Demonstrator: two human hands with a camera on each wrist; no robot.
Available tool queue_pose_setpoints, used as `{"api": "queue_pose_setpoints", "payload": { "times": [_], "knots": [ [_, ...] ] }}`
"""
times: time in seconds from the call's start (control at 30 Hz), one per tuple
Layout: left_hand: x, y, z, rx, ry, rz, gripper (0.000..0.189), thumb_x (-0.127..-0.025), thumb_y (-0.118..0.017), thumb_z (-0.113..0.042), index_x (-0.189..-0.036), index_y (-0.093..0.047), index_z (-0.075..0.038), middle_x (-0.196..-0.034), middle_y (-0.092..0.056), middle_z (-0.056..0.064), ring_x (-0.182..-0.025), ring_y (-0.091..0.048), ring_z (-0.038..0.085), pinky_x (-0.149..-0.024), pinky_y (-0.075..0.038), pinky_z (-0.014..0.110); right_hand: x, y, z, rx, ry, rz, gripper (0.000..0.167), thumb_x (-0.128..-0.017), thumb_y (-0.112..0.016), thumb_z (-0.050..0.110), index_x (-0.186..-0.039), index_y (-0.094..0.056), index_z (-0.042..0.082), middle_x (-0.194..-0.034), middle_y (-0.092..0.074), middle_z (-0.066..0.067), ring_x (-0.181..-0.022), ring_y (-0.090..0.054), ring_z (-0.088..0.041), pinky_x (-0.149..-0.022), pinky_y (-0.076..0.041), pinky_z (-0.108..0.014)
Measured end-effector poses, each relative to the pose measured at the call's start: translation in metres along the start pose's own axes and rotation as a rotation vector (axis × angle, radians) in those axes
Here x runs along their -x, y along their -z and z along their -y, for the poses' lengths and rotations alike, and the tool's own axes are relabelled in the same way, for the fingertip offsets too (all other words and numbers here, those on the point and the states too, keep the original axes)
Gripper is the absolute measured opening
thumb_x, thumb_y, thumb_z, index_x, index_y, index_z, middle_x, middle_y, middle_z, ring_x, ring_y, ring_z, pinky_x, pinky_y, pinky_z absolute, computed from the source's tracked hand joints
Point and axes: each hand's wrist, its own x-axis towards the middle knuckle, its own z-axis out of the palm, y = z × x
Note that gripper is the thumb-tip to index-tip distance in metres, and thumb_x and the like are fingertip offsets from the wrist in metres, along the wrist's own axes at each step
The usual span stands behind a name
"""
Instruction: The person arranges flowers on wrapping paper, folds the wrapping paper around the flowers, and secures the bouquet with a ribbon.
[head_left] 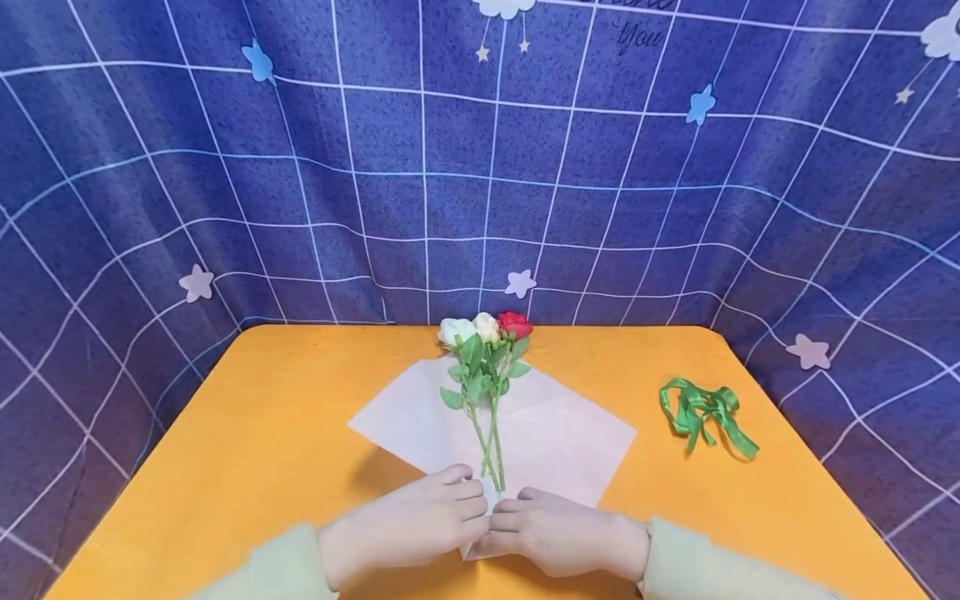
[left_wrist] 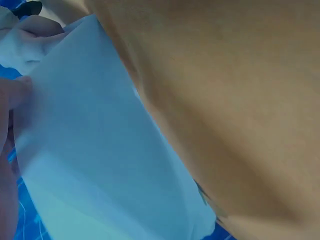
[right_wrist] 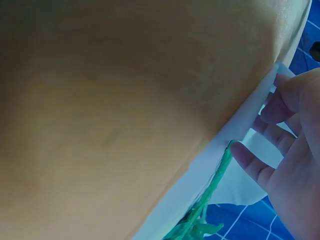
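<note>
A pale pink sheet of wrapping paper point(head_left: 562, 442) lies on the table, its lower corner folded up toward the flower stems. On it rest three artificial roses: a white one point(head_left: 456, 332), a cream one point(head_left: 486, 327) and a red one point(head_left: 514, 323), with green leaves and crossing stems point(head_left: 489, 442). My left hand point(head_left: 420, 518) grips the folded lower part of the paper on the left of the stem ends. From the right, my right hand point(head_left: 555, 531) pinches the same fold, its fingers close to the left ones. In the left wrist view the paper point(left_wrist: 105, 130) hides the flowers.
A loose green ribbon point(head_left: 701, 412) lies on the right side of the orange table point(head_left: 300, 392). Behind the table and at its sides hangs a blue curtain point(head_left: 382, 200) with white grid lines and stars.
</note>
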Motion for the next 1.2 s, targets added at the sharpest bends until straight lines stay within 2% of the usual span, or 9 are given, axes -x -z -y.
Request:
{"api": "queue_pose_setpoints", "payload": {
  "times": [0.17, 0.37, 0.47, 0.6, 0.7, 0.8, 0.93, 1.03, 1.2],
  "knots": [
    [-0.01, -0.008, -0.001, -0.07, -0.034, -0.026, 0.011, -0.086, -0.053, -0.021, -0.092, -0.062, -0.025, -0.097, -0.053, -0.012, -0.096, -0.047, 0.008, -0.092, -0.034, 0.026, 0.006, -0.004, 0.001, -0.027, -0.035, 0.032, 0.047, -0.093, -0.051, 0.018, -0.136, -0.045, 0.038, -0.133, -0.049, 0.018, -0.116, -0.046, 0.001, -0.076, -0.034, -0.019],
    [-0.021, -0.022, -0.005, -0.174, -0.12, -0.146, 0.014, -0.086, -0.054, -0.028, -0.08, -0.066, -0.029, -0.085, -0.053, -0.013, -0.079, -0.048, 0.005, -0.071, -0.032, 0.021, 0.012, -0.008, -0.007, -0.004, 0.024, -0.025, 0.062, -0.078, -0.062, 0.008, -0.134, -0.051, 0.033, -0.126, -0.055, 0.015, -0.108, -0.05, -0.001, -0.084, -0.039, -0.02],
    [-0.024, -0.029, -0.009, -0.229, -0.137, -0.147, 0.017, -0.086, -0.051, -0.028, -0.081, -0.067, -0.028, -0.077, -0.056, -0.015, -0.072, -0.05, 0.003, -0.067, -0.032, 0.02, 0.017, -0.007, -0.016, -0.143, 0.047, -0.056, 0.05, -0.081, -0.061, 0.002, -0.126, -0.059, 0.026, -0.122, -0.058, 0.012, -0.111, -0.053, -0.002, -0.096, -0.04, -0.018],
    [-0.025, -0.033, -0.014, -0.241, -0.12, -0.075, 0.015, -0.086, -0.052, -0.025, -0.08, -0.065, -0.028, -0.075, -0.059, -0.016, -0.069, -0.053, 0.002, -0.067, -0.036, 0.019, 0.026, -0.004, -0.026, -0.324, 0.024, -0.104, 0.048, -0.076, -0.058, -0.01, -0.115, -0.065, 0.017, -0.123, -0.061, 0.006, -0.116, -0.054, -0.005, -0.099, -0.039, -0.017],
    [-0.025, -0.033, -0.017, -0.17, -0.092, 0.011, 0.011, -0.084, -0.056, -0.024, -0.078, -0.063, -0.029, -0.074, -0.058, -0.017, -0.069, -0.053, 0.001, -0.062, -0.038, 0.016, 0.031, -0.001, -0.032, -0.316, -0.06, -0.167, 0.054, -0.062, -0.054, -0.015, -0.105, -0.068, 0.013, -0.118, -0.064, 0.002, -0.111, -0.058, -0.009, -0.094, -0.044, -0.019],
    [-0.025, -0.032, -0.02, -0.064, -0.066, 0.099, 0.011, -0.083, -0.06, -0.022, -0.075, -0.06, -0.03, -0.071, -0.055, -0.017, -0.067, -0.051, 0.001, -0.054, -0.035, 0.015, 0.033, 0.002, -0.037, -0.241, -0.138, -0.272, 0.048, -0.056, -0.054, -0.015, -0.092, -0.068, 0.013, -0.102, -0.067, 0.002, -0.097, -0.062, -0.009, -0.085, -0.048, -0.019],
    [-0.023, -0.03, -0.023, 0.1, -0.027, 0.169, 0.017, -0.083, -0.062, -0.017, -0.072, -0.056, -0.028, -0.068, -0.05, -0.017, -0.064, -0.044, 0.001, -0.054, -0.029, 0.013, 0.033, 0.01, -0.036, -0.175, -0.173, -0.38, 0.036, -0.061, -0.055, -0.014, -0.08, -0.064, 0.015, -0.086, -0.062, 0.007, -0.083, -0.059, -0.006, -0.076, -0.048, -0.017],
    [-0.02, -0.031, -0.026, 0.211, 0.009, 0.163, 0.018, -0.085, -0.061, -0.016, -0.072, -0.055, -0.027, -0.07, -0.049, -0.017, -0.066, -0.04, 0.0, -0.057, -0.028, 0.011, 0.033, 0.016, -0.029, -0.17, -0.102, -0.344, 0.027, -0.067, -0.059, -0.007, -0.08, -0.062, 0.017, -0.083, -0.06, 0.01, -0.081, -0.056, -0.003, -0.076, -0.046, -0.014],
    [-0.016, -0.033, -0.027, 0.315, 0.04, 0.101, 0.017, -0.086, -0.061, -0.014, -0.076, -0.059, -0.027, -0.076, -0.051, -0.02, -0.073, -0.041, -0.002, -0.064, -0.031, 0.007, 0.036, 0.018, -0.016, -0.143, 0.134, -0.161, 0.016, -0.079, -0.063, 0.01, -0.092, -0.068, 0.019, -0.091, -0.064, 0.013, -0.086, -0.057, -0.001, -0.082, -0.044, -0.012]
  ]
}}
